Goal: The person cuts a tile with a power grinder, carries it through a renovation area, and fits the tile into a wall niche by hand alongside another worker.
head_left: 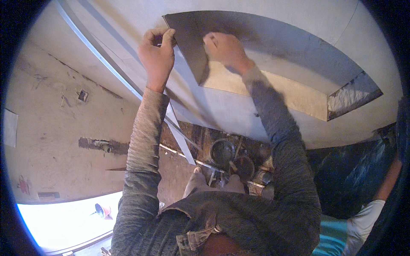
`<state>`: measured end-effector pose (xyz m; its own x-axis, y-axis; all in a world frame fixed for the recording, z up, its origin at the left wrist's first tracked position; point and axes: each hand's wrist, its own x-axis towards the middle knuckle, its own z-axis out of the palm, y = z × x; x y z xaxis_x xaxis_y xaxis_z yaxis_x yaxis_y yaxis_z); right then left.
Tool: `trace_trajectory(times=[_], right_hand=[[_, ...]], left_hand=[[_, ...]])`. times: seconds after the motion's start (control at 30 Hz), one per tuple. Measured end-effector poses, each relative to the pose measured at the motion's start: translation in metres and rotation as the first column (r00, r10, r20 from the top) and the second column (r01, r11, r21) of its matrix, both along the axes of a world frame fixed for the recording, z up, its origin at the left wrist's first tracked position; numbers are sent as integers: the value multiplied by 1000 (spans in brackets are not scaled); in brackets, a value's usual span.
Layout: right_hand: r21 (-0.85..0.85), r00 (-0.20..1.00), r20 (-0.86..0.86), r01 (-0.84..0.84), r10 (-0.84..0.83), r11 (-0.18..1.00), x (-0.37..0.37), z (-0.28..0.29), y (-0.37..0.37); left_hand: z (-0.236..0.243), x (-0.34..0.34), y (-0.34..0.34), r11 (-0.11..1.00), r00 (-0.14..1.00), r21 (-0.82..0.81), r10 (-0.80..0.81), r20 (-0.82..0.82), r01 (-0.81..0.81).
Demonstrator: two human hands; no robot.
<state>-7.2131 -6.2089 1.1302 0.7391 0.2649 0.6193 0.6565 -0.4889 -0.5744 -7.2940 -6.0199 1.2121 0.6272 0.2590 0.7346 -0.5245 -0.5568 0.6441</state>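
Note:
A recessed niche (273, 85) with dark inner sides and a pale lower face is set into the light grey wall. At its left edge, the fingers of my left hand (157, 53) are pinched together, touching or very near the corner; what they hold, if anything, is too small to make out. My right hand (226, 49) is in front of the niche opening, slightly blurred, with its fingers curled closed. Nothing nameable shows in it. A long white strip (181, 136) slants down behind my left forearm; its upper end is hidden.
A long pale metal strip (100, 51) curves along the left. Below are a dark bucket (223, 152) and a round dark pan (244, 167) on the brown floor. Another person's arm (388, 179) and teal clothing (333, 234) show at lower right. An orange container (102, 210) stands in the bright opening.

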Motion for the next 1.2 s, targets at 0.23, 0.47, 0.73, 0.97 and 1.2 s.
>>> trace_trajectory(times=[0.23,0.47,0.73,0.97,1.2], right_hand=[[33,963,-246,123,-111,992,-71,-102,-8],[68,956,-292,59,-37,996,-73,-111,23],[-67,961,-251,105,-119,992,-65,-116,40],[-99,957,-258,111,-133,989,-66,-115,40],[-176,945,-304,70,-122,982,-65,-112,39]], left_hand=[[-2,1,-6,999,997,-12,-51,65,52],[-2,1,-9,999,995,-15,-49,82,51],[-5,2,-10,996,991,-38,-75,108,79],[-10,5,-4,995,991,-51,-75,108,81],[-15,5,-10,1000,984,6,20,176,-22]])
